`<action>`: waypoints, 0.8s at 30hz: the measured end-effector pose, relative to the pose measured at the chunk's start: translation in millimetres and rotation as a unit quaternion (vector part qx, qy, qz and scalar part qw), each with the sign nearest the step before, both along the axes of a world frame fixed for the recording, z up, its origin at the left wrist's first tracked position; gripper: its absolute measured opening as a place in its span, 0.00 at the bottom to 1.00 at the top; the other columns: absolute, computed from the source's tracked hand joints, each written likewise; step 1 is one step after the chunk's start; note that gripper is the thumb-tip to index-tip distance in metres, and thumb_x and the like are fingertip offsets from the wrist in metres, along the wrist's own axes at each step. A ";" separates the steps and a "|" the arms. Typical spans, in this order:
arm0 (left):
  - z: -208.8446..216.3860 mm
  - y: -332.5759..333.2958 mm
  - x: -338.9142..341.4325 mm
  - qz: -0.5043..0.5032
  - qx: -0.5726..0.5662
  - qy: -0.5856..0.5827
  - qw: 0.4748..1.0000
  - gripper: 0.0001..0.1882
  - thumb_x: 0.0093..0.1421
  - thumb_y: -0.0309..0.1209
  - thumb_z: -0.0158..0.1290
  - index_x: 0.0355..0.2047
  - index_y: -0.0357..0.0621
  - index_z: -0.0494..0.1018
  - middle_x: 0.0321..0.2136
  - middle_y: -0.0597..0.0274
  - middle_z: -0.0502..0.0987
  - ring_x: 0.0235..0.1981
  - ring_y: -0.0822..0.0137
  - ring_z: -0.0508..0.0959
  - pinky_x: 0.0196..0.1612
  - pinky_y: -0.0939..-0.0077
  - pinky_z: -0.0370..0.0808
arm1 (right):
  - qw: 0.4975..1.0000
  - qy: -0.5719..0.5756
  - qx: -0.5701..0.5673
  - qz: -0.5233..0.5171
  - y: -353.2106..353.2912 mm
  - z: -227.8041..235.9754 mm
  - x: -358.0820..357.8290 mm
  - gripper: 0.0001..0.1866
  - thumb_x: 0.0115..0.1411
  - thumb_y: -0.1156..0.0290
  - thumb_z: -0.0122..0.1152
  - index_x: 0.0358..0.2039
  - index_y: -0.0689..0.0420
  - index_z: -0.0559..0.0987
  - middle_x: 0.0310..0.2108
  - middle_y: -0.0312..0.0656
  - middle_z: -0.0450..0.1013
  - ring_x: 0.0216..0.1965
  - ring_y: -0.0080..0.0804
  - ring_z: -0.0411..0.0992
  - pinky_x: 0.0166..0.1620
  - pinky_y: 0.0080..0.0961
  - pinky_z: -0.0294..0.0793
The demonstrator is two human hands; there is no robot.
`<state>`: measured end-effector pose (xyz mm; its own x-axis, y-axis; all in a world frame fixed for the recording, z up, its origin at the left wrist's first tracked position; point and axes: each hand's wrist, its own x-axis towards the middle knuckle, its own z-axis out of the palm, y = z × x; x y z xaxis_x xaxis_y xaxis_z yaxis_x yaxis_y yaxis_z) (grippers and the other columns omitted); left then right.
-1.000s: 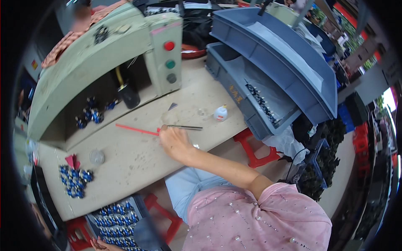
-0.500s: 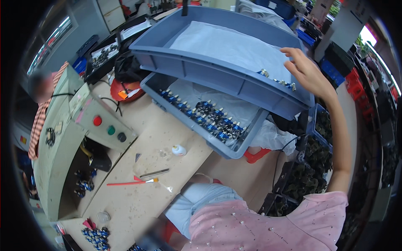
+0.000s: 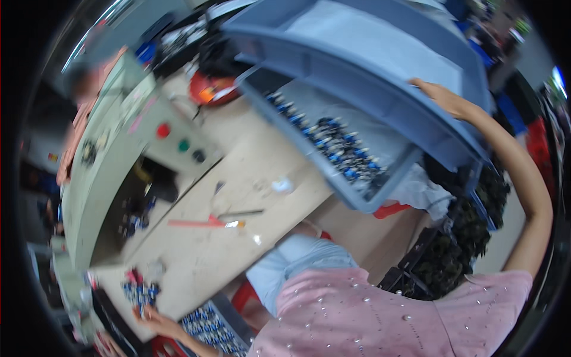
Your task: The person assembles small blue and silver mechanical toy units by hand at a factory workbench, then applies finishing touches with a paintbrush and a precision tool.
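Head view. Your right hand is at the upper blue-grey bin, its fingers by the top edge of the front wall; you cannot be told to be gripping the rim or holding a part, as the underside of the hand is hidden. Your left hand is at the lower left, fingers loosely spread, the grip wide. It is just beside a cluster of small parts on the bench; contact cannot be told (the frame is smeared here).

Appearance: the parts in that cluster are blue, silver and black, packed close together. The bin near your right hand is long and shallow-walled, ribbed outside, tilted in the view, its edges bowed by the lens.

Containers: the upper bin holds a white sheet spread over its floor. Beneath it, a lower blue-grey bin has a pale liner, a row of blue, dark and pale-tipped parts along its near wall, and a denser block toward the right end. A grey-blue tray, close to your left forearm, carries similar parts in rows. Dark crates at the right contain blackish pieces, too blurred to identify.
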<state>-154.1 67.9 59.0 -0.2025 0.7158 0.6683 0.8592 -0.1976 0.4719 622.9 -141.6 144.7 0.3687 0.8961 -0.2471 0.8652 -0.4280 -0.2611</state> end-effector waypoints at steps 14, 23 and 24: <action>-24.0 -6.0 2.7 -0.034 -0.033 -0.066 0.997 0.21 0.65 0.30 0.45 0.56 0.36 0.57 0.51 0.56 0.68 0.39 0.68 0.74 0.35 0.77 0.72 | 0.992 -0.027 0.096 -0.076 6.8 -38.3 23.5 0.27 0.58 0.56 0.51 0.55 0.56 0.65 0.42 0.56 0.71 0.43 0.49 0.73 0.48 0.34 0.71; -16.8 -22.9 3.6 0.012 -0.043 -0.093 0.995 0.21 0.63 0.25 0.47 0.56 0.35 0.58 0.51 0.54 0.68 0.41 0.66 0.76 0.39 0.77 0.74 | 0.997 -0.056 0.050 -0.007 145.1 -2.0 -100.4 0.26 0.59 0.63 0.52 0.56 0.61 0.64 0.44 0.57 0.72 0.46 0.51 0.72 0.49 0.36 0.70; -15.7 -22.7 1.4 0.009 -0.046 -0.087 0.995 0.21 0.63 0.24 0.47 0.56 0.35 0.58 0.51 0.54 0.67 0.41 0.66 0.76 0.39 0.77 0.75 | 0.997 -0.045 0.062 0.021 183.4 8.9 -146.9 0.26 0.59 0.63 0.52 0.56 0.61 0.64 0.44 0.57 0.71 0.46 0.51 0.72 0.49 0.36 0.70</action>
<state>-152.7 45.3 43.3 -0.3229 0.7671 0.5544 0.7655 -0.1328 0.6296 476.0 41.8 153.7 0.3456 0.9330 -0.1005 0.9043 -0.3597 -0.2298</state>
